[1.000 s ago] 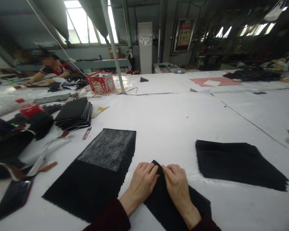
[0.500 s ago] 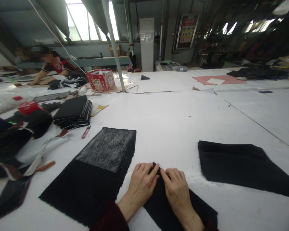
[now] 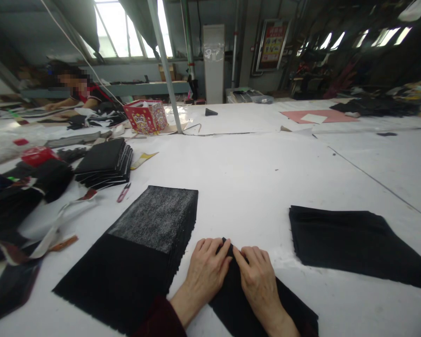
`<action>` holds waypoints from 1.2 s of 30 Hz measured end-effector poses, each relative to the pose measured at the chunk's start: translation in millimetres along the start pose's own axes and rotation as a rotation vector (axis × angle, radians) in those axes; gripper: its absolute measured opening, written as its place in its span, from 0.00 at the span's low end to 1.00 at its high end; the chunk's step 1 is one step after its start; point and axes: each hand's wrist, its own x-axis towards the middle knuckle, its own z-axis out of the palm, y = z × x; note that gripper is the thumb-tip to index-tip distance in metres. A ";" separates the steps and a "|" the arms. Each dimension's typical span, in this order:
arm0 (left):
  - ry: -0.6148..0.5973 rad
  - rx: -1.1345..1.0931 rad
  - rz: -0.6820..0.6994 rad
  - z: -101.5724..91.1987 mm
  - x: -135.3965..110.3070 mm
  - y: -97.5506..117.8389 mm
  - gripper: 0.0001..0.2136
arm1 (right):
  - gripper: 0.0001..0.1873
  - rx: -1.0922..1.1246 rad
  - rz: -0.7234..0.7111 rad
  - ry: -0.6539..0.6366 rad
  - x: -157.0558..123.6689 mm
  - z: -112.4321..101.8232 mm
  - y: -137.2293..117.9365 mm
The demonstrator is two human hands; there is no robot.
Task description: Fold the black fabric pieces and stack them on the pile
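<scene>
Right in front of me, a black fabric piece [image 3: 236,299] lies on the white table [image 3: 242,187], its far end pinched by both hands. My left hand [image 3: 205,267] grips the left side of that end between thumb and forefinger. Close beside it, my right hand [image 3: 257,274] holds the right side, fingers bent and pressed down on the cloth. My forearms hide part of the fabric. To the left is a stack of black fabric pieces [image 3: 126,276] with a speckled grey patch [image 3: 154,217] at its far end. Another black fabric stack [image 3: 351,243] lies on the right.
Pink thread snips [image 3: 124,192] lie beyond the left stack, near a pile of folded black cloth [image 3: 103,159]. A red patterned box [image 3: 145,117] stands by a metal pole [image 3: 168,70]. At the far left, a person [image 3: 79,93] leans over the table. A pink sheet [image 3: 317,116] lies at the back.
My hands stay almost in place on the black fabric piece, with only a slight shift. The person at the far left has shifted their head and arms a little.
</scene>
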 end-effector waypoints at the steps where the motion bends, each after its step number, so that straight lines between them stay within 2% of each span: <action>1: -0.001 0.000 -0.002 0.2 0.2 -0.1 0.18 | 0.17 -0.001 0.001 -0.002 0.0 0.2 0.0; 18: 0.021 0.055 -0.032 1.2 1.4 0.1 0.18 | 0.16 0.003 0.000 0.013 -1.3 4.3 1.6; 23: 0.102 0.137 -0.105 -10.1 5.3 -4.9 0.18 | 0.17 0.008 0.002 0.028 0.1 3.3 -0.1; 26: 0.104 0.148 -0.026 -16.7 6.7 -2.9 0.19 | 0.17 0.001 0.003 0.028 0.4 2.5 -0.6; 31: -0.071 0.222 0.150 -10.1 5.0 -1.1 0.18 | 0.18 -0.006 0.019 0.003 -1.6 2.4 2.3; 36: -0.152 0.348 0.279 -13.2 18.2 -15.6 0.21 | 0.14 0.026 0.087 -0.026 2.7 1.7 8.7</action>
